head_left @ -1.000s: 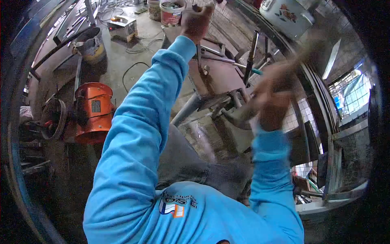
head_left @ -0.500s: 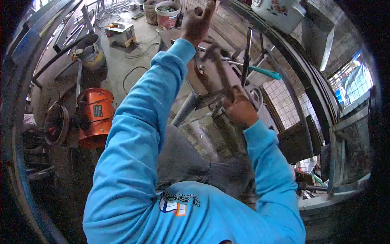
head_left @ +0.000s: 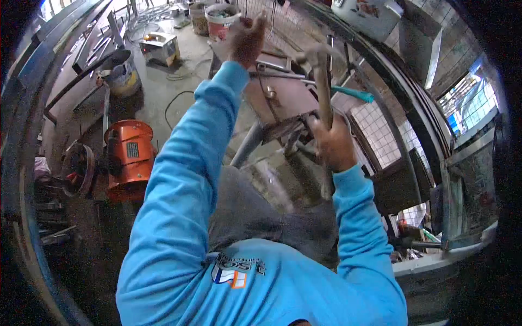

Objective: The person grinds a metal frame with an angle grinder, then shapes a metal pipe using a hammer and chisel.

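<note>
The right hand (head_left: 334, 145) is clenched around the handle of a hammer (head_left: 324, 95), which stands nearly upright above the near edge of the rusty steel counter (head_left: 283, 100), its head lifted over the plate. The left hand (head_left: 247, 41) reaches to the counter's far edge. It looks curled, but blur hides whether it grips anything.

To strike well from here, I judge that the hammer should come down square onto the plate with the wrist firm. The left hand should stay at the far edge, well clear of where the head lands, and the grip should sit low on the handle for reach.

By count there is one hammer and one counter. One teal-handled tool (head_left: 353, 93) lies at the counter's right side. Beyond the far edge stand a red-labelled bucket (head_left: 224, 17) and a duller bucket (head_left: 201, 10), two in all. One orange blower (head_left: 129, 157) sits on the floor, well left of the counter.
</note>
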A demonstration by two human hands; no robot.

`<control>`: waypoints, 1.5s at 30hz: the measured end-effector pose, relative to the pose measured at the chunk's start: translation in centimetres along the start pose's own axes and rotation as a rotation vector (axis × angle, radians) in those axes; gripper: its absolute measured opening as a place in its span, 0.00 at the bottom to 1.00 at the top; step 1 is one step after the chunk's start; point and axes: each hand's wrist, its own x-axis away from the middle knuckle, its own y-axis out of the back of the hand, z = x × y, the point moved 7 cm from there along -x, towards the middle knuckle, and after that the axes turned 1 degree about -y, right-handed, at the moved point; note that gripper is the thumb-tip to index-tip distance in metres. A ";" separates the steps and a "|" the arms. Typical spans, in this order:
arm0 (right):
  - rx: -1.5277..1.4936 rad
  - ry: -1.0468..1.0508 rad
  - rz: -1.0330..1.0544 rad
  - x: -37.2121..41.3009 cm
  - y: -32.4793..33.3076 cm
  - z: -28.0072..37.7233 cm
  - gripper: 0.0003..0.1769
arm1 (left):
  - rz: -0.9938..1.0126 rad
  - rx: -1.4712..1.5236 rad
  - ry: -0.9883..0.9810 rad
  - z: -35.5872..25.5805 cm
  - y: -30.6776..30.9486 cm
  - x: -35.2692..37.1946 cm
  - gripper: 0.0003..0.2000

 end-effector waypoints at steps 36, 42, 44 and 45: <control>0.085 -0.122 0.112 6.8 -2.5 -3.8 0.25 | -0.372 0.522 0.229 6.0 10.0 9.8 0.08; -0.144 -0.262 0.203 8.0 -3.1 -5.9 0.22 | -0.280 0.737 0.224 2.1 7.0 9.1 0.06; -0.257 -0.354 0.259 8.4 -0.8 -3.0 0.22 | -0.261 0.564 0.117 0.9 5.8 7.8 0.10; -0.313 -0.405 0.294 8.8 0.6 -1.2 0.22 | -0.376 0.480 0.011 3.2 5.8 5.6 0.10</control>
